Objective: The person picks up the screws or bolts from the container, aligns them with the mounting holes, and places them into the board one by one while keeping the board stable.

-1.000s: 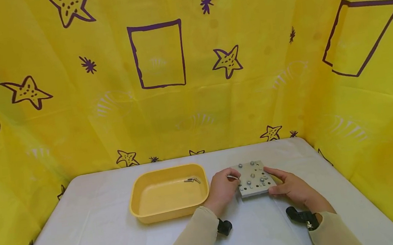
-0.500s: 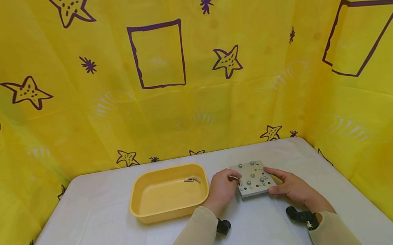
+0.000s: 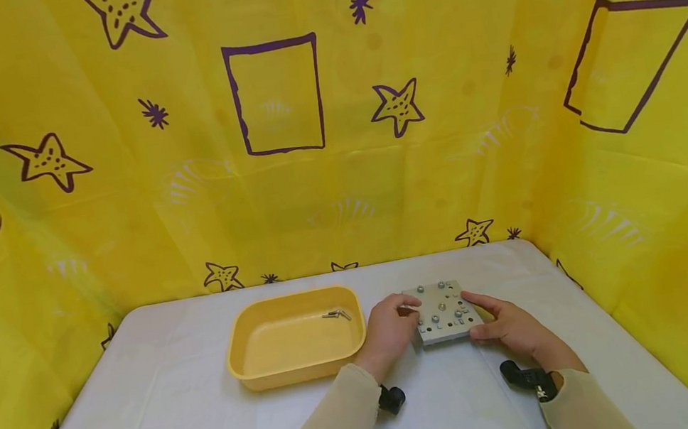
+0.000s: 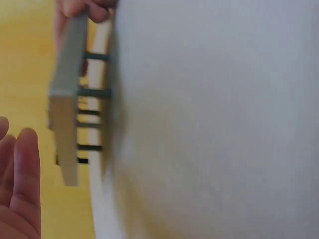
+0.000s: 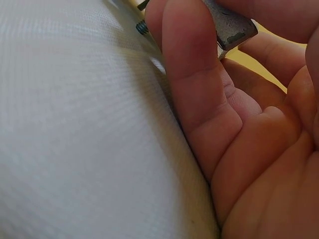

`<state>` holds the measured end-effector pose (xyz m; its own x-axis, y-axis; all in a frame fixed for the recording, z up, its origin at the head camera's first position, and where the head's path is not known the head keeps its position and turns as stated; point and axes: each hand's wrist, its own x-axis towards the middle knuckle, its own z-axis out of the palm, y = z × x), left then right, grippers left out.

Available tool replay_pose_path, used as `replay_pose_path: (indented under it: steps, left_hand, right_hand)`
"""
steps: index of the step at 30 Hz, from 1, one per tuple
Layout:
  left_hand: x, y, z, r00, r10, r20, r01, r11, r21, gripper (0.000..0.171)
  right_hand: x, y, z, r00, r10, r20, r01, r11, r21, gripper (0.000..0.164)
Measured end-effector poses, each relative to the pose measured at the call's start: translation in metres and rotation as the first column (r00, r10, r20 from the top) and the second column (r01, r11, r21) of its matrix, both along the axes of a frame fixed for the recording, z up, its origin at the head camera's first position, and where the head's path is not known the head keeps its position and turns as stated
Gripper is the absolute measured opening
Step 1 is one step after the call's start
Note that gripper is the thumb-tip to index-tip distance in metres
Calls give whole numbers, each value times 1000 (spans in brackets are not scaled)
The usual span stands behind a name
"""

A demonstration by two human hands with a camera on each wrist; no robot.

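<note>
A grey metal plate (image 3: pixel 433 298) with drilled holes and several silver bolts lies right of the middle of the table. My right hand (image 3: pixel 515 328) grips its right edge, thumb at the near corner and fingers along the far side. In the left wrist view, the bolt shanks (image 4: pixel 94 93) stick out of the plate's underside close over the white cloth. My left hand (image 3: pixel 390 327) is at the plate's left edge, beside a bolt (image 3: pixel 420 322) there. In the left wrist view its fingers (image 4: pixel 26 164) stand loosely bent, apart from the plate, with nothing visible between them.
A yellow plastic tray (image 3: pixel 287 377) stands left of my left hand, with several small bolts (image 3: pixel 335 314) at its right end. White cloth (image 3: pixel 176 421) covers the table. A yellow patterned curtain (image 3: pixel 292 213) rises behind and at both sides.
My left hand held a bolt upright at the plate's left edge. It has let go, and the bolt sits lower, its head at the plate. The right hand has stayed in place.
</note>
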<state>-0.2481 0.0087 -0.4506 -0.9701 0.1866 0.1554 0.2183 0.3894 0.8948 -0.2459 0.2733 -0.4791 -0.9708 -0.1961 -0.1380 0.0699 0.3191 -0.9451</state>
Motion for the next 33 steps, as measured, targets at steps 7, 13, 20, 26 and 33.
replay_pose_path:
  steps: [7,13,20,26,33]
  left_hand:
    - [20,-19,20,994,28,104,-58,951,303,31]
    - [23,-58,42,993,71,92,-99,934,344,41]
    - [10,-109,47,985,140,104,-154,978,139,52]
    - [1,-125,34,981,122,150,-122,992,-10,57]
    - [-9,-127,19,982,18,186,-2,996,-85,55]
  right_hand:
    - [0,-3,1,1000,6,-19,-5,1000,25,87]
    - [0,-2,2,1000,11,-21,-11,1000,8,88]
    - [-1,2,-3,1000,17,-25,-17,1000,6,89]
    - [0,2,-4,1000,15,-18,-15,1000,6,89]
    - [-1,3,-4,999,17,-27,-17,1000,4,89]
